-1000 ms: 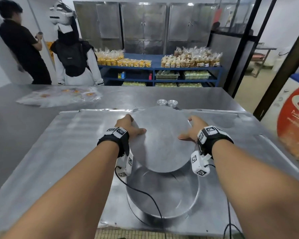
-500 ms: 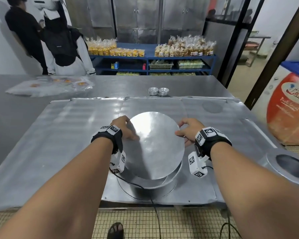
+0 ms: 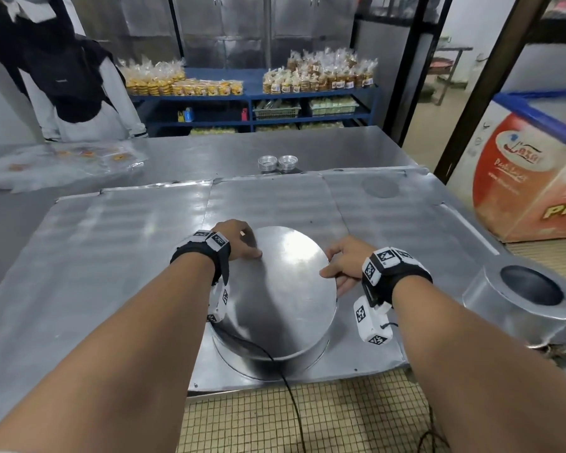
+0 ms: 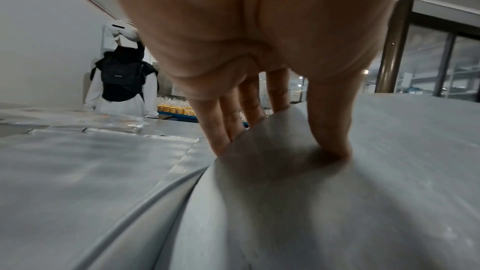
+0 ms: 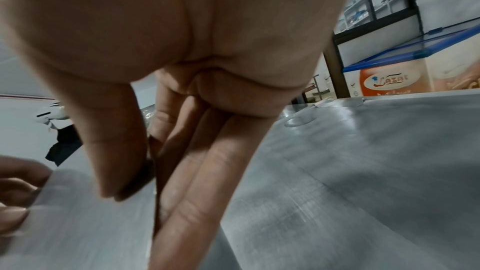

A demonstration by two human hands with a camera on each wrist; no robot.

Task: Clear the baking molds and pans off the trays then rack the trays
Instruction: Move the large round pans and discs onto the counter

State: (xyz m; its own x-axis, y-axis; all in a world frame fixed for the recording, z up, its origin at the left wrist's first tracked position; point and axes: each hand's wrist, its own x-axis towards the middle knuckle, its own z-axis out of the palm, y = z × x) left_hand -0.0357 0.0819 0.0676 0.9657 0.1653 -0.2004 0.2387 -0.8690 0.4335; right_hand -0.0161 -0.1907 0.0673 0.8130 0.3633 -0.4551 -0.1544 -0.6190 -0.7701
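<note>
Fingers (image 4: 221, 128) of both hands pinch the round pan (image 3: 285, 289), seemingly lifted.

From my head view the room is evenly lit from overhead, and a bright patch of glare sits on the round pan (image 3: 285, 282), with softer banded reflections across the steel surface (image 3: 111, 243). Straight lines bow toward the frame edges. Both wrist views are dimmer and softer: the left hand (image 4: 254, 52) and the right hand (image 5: 182, 48) fill them as blurred, shadowed masses.
</note>
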